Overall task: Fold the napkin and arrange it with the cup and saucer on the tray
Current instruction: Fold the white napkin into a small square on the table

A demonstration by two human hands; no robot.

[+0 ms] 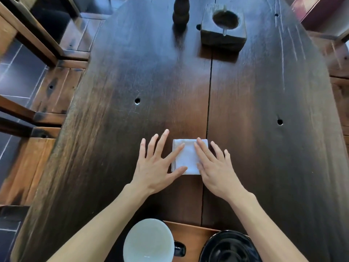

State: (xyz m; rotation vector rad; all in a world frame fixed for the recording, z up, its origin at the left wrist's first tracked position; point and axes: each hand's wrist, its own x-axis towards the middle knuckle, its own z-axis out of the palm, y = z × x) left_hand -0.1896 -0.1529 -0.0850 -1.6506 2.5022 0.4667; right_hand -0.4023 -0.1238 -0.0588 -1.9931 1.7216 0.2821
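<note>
Two hands lie flat on a white napkin [187,157] folded into a small square, just below the middle of the frame on the dark wooden worktop [117,76]; the left hand [156,165] has its fingers spread and straight, its forefinger and thumb resting on the napkin's left part while the other fingers lie on bare wood; the right hand [215,167] has straight fingers too, the forefinger side pressing the napkin's right part, the outer fingers past its edge; neither hand curls round anything. At the bottom of the frame a wooden tray [190,233] shows between the forearms; a cup [149,241], pale inside with a dark handle, sits at its left end, and a black saucer [228,246] sits to the right of the cup, apart from it; both are well apart from the napkin. In the upper part of the frame stand a square wooden ashtray [223,27] and, just left of it, a dark turned wooden post [181,12]; wooden chairs [43,59] line the left edge.
</note>
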